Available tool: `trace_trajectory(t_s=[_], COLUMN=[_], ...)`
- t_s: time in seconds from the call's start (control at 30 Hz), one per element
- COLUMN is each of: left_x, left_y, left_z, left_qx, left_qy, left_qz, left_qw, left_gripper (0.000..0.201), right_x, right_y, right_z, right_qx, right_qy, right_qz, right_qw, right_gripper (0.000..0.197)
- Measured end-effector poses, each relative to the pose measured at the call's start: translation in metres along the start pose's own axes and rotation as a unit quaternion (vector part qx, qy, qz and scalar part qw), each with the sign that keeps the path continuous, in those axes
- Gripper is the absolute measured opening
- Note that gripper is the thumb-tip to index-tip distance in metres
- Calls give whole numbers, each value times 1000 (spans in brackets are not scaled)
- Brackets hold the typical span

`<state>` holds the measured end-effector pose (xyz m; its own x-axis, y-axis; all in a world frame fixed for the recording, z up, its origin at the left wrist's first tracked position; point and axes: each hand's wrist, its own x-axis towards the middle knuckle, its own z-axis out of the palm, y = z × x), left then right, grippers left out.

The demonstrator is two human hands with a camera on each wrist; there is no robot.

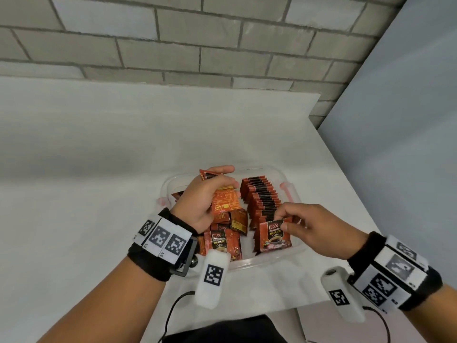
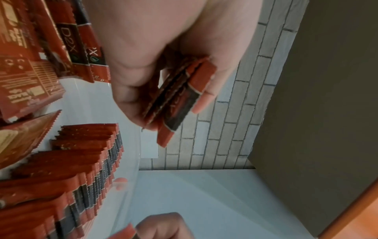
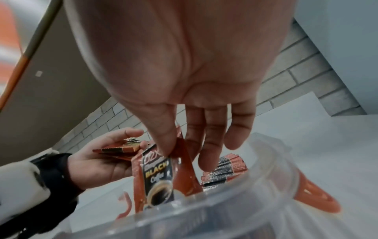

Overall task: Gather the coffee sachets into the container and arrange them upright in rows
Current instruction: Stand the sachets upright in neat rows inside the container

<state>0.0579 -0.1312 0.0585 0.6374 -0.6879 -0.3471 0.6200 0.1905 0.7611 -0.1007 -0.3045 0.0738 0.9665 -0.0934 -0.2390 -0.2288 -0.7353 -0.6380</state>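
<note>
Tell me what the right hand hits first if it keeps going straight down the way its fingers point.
The right hand points down into the container, pinching the top of the front sachet. That sachet is pushed down first; beyond it the fingertips would likely meet the upright row, though depth is unclear.

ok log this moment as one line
left hand: holds sachet stack | right hand: pinches front sachet of upright row | container: left side loose
</note>
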Motion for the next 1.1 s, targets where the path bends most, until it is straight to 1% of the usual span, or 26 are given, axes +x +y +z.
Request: trace_trajectory(t_s=[0.17, 0.23, 0.37, 0.53, 0.63, 0.8, 0.93, 1.1], left_x=[2, 2, 2, 3, 3, 3, 3, 3], left_y=[-1, -1, -1, -1, -2, -3, -2, -3], left_z=[0, 0, 0, 2, 2, 0, 0, -1], left_qx=[5, 6, 15, 23, 29, 28, 25, 27], left_qy=[5, 4, 8, 5, 2, 1, 0, -2], left_qz=[-14, -19, -26, -30, -30, -32, -35, -38], left_qw=[1000, 1000, 1000, 999, 999, 999, 999, 999], left_gripper=[23, 23, 21, 20, 19, 19, 18, 18], right_x=[-3, -3, -2, 6, 14, 20, 20, 21], right_y=[5, 6, 7, -2, -7, -13, -13, -15], right_z=[3, 5, 8, 9, 8, 9, 8, 6], right_qx=[-54, -111, -212, -285, -323, -345, -352, -332], right_qy=[-32, -31, -26, -75, -105, -110, -115, -129], right_qz=[-11, -15, -35, -3, 5, 8, 20, 22], right_qw=[998, 993, 976, 956, 940, 932, 929, 934], right_gripper=[16, 15, 20, 24, 23, 14, 13, 13])
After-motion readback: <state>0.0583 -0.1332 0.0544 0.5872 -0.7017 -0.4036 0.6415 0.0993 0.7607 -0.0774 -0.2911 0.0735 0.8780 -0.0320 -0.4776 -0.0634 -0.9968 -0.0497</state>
